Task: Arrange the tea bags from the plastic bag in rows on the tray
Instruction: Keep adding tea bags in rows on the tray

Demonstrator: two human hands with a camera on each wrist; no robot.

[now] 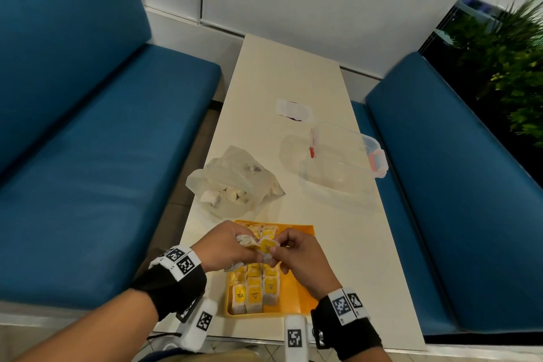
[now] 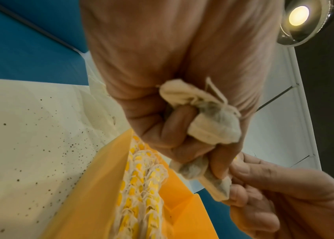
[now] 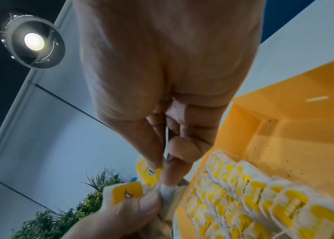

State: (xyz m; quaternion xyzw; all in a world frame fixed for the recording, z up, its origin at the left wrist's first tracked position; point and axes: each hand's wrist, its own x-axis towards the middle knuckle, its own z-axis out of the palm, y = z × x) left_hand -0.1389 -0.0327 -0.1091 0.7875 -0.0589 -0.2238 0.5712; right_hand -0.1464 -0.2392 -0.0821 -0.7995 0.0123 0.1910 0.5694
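Note:
An orange tray [image 1: 296,300] lies at the table's near edge, with rows of yellow-tagged tea bags [image 1: 254,292] along its left side. Both hands hover above the tray, meeting in the middle. My left hand [image 1: 232,245] clutches a bunch of tea bags [image 2: 211,119] in its curled fingers. My right hand [image 1: 289,250] pinches one tea bag [image 1: 266,246] of that bunch by its yellow tag [image 3: 152,175]. The rows of tea bags [image 3: 250,198] show in the right wrist view. Beyond the tray lies the crumpled plastic bag [image 1: 235,182] with more tea bags inside.
A clear plastic box [image 1: 340,161] with red clips stands at the table's right side. A small white packet [image 1: 293,110] lies farther back. Blue bench seats [image 1: 97,156] flank the narrow table [image 1: 288,73]. Dark crumbs dot the table beside the tray [image 2: 29,145].

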